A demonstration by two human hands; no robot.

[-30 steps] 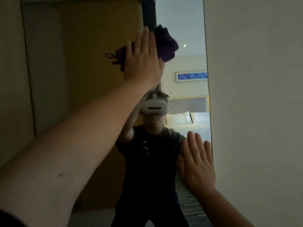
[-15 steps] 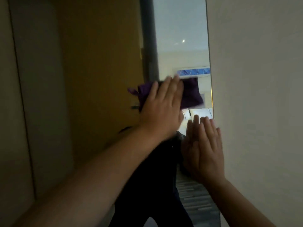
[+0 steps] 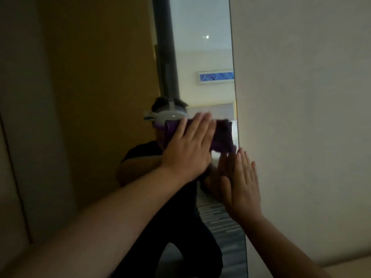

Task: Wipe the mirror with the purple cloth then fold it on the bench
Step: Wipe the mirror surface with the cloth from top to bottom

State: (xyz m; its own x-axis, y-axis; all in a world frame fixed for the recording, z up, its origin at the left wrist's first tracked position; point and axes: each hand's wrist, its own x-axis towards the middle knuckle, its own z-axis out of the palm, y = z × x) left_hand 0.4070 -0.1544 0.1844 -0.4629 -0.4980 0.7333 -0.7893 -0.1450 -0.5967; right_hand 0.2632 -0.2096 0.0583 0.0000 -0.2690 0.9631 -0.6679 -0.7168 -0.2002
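Purple cloth [image 3: 221, 135] lies pressed flat against the mirror [image 3: 202, 57], about halfway up the glass, with its long axis running sideways and its free end pointing toward the mirror's right edge. That end stops just short of the edge, where the pale wall [image 3: 301, 97] begins, so you have almost no room to slide further right. Your left hand [image 3: 188, 151] covers the cloth's left half; its grip is released, palm flat and fingers [image 3: 200, 125] stretched out together, pinning the cloth to the glass rather than grasping it.

To the left, the glass runs on past the hand, reflecting a dark vertical post [image 3: 166, 57] and a tan panel; where the mirror's left edge lies, you cannot tell from this view. Above the cloth the glass is open and bright. Below it, the glass continues down to a reflected striped floor [image 3: 220, 221].

Your right hand [image 3: 244, 187] sits just below and to the right of the cloth, apart from it, grip released, palm flat on the glass beside the right edge, with fingertips pointing up. Its reflection meets it on the glass.
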